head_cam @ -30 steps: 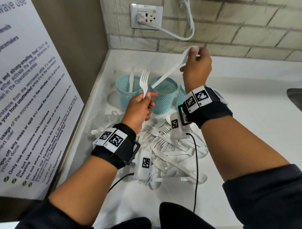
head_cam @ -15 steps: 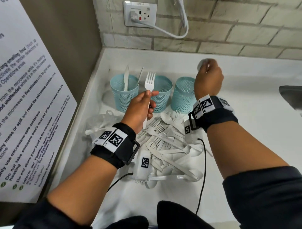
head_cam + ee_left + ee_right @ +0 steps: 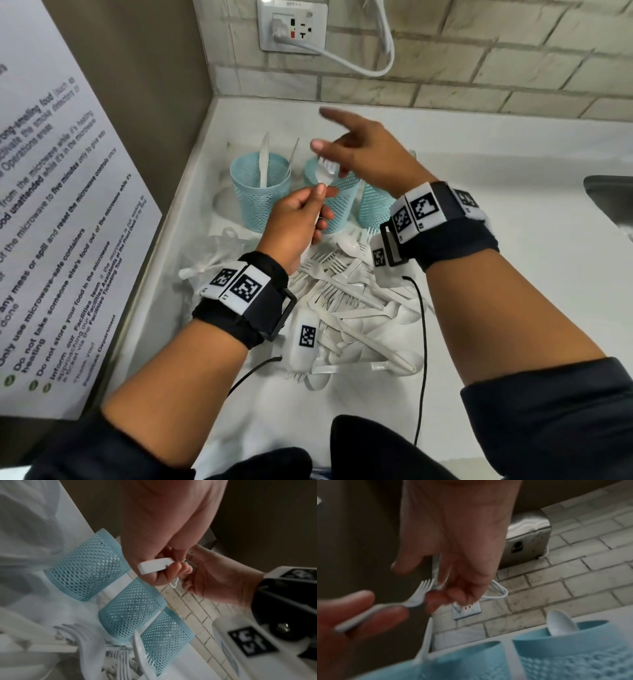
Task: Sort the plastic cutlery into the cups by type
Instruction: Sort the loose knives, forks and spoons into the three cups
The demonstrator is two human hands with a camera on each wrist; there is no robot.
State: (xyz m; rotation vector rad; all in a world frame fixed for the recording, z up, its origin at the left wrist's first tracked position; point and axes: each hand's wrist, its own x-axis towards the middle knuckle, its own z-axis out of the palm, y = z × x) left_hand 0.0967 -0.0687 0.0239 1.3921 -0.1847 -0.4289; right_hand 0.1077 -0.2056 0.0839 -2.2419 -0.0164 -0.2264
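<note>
My left hand [image 3: 301, 219] grips a white plastic fork [image 3: 324, 175] by its handle, tines up, in front of three teal mesh cups. The left cup [image 3: 260, 192] holds knives [image 3: 263, 161]. Behind the fork stands the middle cup [image 3: 342, 212]. The right cup [image 3: 373, 205] holds a spoon [image 3: 559, 623]. My right hand [image 3: 359, 154] hovers at the fork's tines [image 3: 428, 584] with thumb and forefinger spread; it holds nothing, and I cannot tell whether it touches them. A pile of white cutlery [image 3: 342, 301] lies on the counter under both wrists.
A notice panel [image 3: 68, 205] walls off the left side. The brick wall behind carries a socket [image 3: 293, 25] with a white cable. A crumpled clear bag [image 3: 222, 246] lies left of the pile. A sink edge [image 3: 613, 198] shows at far right.
My right hand has swung left from above the right cup to the fork's tines, and the white piece it held is gone. The left hand still holds the fork upright.
</note>
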